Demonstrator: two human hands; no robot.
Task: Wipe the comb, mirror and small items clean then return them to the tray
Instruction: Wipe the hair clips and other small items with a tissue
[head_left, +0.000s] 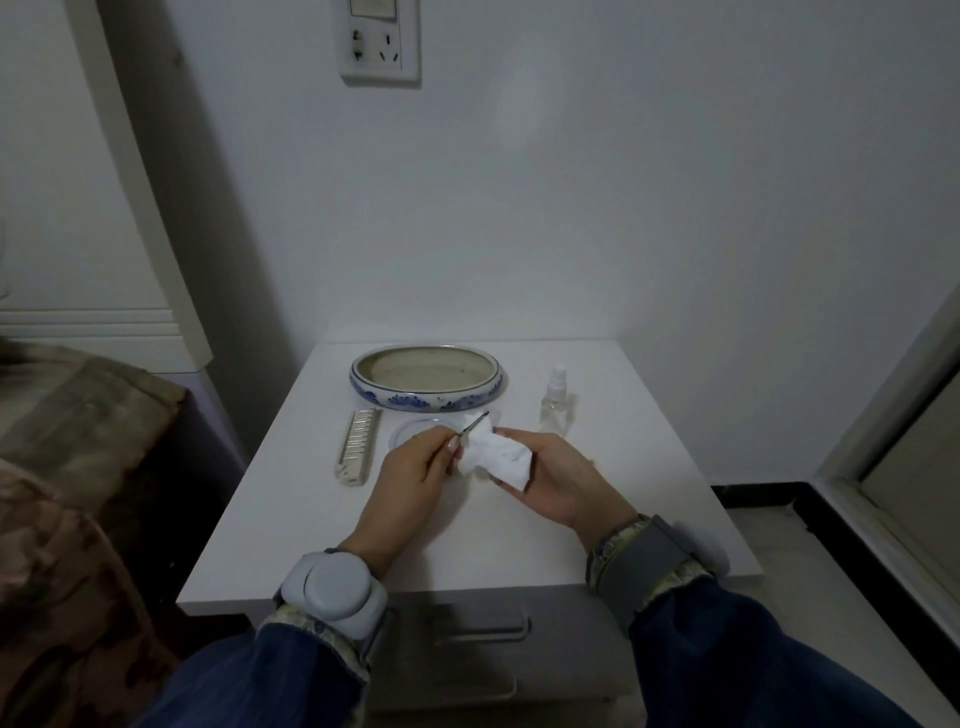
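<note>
While the left hand (415, 467) pinches a thin metal clip (474, 423) between thumb and fingertips, the right hand (558, 475) grips a crumpled white tissue (496, 457) closed around the clip's near end. Both hands hang above the middle of the white table (623, 499). The clip's long axis runs from about 7 o'clock to 1 o'clock, its free tip pointing away toward the dish.

That blue-and-white dish (426, 400), serving as the tray, sits at 12 o'clock from the hands, near the back edge, and looks to hold nothing. I judge the drop-off a short forward reach, and the left hand, already holding the clip, is the better placed for it.

2 more items wait outside the dish: the comb (358, 447) lies at 10 o'clock from the hands, its length running front to back, and the round mirror (410, 434) lies flat just beyond the left fingertips, partly hidden by them. A small spray bottle (556, 400) stands at 1 o'clock.
</note>
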